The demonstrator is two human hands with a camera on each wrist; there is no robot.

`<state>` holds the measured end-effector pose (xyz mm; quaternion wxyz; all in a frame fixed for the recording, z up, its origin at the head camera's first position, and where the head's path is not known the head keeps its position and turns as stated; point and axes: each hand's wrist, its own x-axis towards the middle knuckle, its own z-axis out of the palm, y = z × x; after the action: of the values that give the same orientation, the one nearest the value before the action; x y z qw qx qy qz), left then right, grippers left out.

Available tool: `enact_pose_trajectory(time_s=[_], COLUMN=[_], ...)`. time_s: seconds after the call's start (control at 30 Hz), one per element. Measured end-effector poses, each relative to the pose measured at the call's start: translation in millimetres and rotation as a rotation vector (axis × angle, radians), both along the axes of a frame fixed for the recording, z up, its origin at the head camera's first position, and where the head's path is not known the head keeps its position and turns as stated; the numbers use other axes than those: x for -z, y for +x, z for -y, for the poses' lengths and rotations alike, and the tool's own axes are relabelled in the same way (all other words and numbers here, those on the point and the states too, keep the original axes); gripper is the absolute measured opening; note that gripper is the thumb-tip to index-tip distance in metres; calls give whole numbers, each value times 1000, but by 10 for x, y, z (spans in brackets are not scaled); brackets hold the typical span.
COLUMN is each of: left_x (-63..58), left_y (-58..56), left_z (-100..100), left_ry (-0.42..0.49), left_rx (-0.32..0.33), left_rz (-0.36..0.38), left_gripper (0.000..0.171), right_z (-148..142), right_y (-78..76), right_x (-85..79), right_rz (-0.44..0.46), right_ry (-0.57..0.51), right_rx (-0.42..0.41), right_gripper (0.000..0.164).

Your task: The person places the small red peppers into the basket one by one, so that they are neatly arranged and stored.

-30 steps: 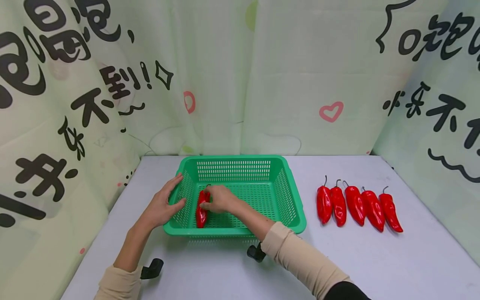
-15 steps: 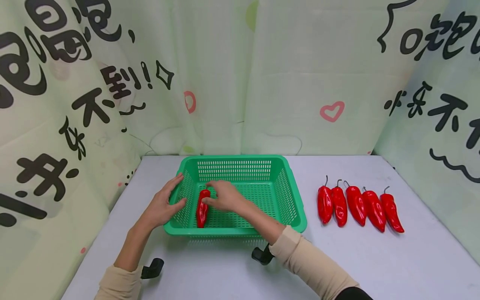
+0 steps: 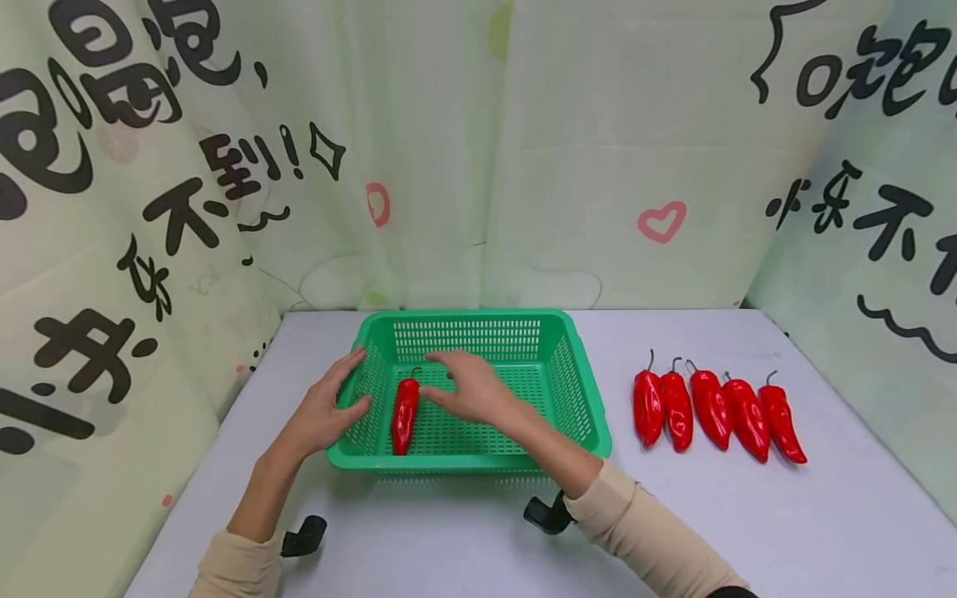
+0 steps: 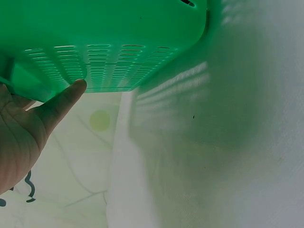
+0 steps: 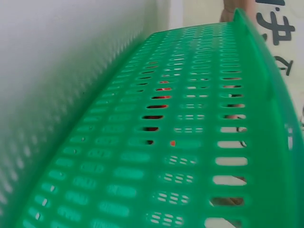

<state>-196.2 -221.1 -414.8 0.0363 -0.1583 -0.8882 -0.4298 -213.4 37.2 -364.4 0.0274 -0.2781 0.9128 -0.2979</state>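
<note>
A green plastic basket (image 3: 478,463) with slotted walls stands on the table, one glossy red pepper (image 3: 404,417) lying in its left part, stem toward the back. My left hand (image 3: 325,413) rests at the basket's left rim with fingers extended and thumb over the inside edge; in the left wrist view its thumb (image 4: 66,102) lies along the slotted wall. Over the basket, just right of the pepper, is my right hand (image 3: 473,390), thumb and fingers spread apart and holding nothing. From the right wrist the basket wall (image 5: 190,118) hides most of that hand, with red showing through the slots.
Several red peppers (image 3: 710,409) lie side by side in a row on the white table (image 3: 673,523), right of the basket. A pale green curtain (image 3: 568,149) with black lettering encloses the back and sides. Black wrist mounts (image 3: 549,515) hang below both forearms.
My right hand has let go of the pepper in the basket and moved right and slightly back, its fingers spreading. The pepper stays in place, and the left hand has not moved.
</note>
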Motion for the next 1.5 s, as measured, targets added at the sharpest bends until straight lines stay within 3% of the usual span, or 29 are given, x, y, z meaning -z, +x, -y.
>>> enact_pose_trajectory(time_s=[0.5,0.93,1.5], left_x=[15,32,18], left_y=[15,-2,-1], left_z=[-12,5,12], left_ry=[13,13,6], left_rx=[10,14,10], left_rz=[-8,-5,-13], left_gripper=[71,71,71], right_z=[-290,-588,-859], right_y=[190,331,375], right_x=[-60,-39,13], right_rz=[-104,-127,-186], right_ry=[-99,-200,-193], right_rx=[13,60,93], right_gripper=[54,55,56])
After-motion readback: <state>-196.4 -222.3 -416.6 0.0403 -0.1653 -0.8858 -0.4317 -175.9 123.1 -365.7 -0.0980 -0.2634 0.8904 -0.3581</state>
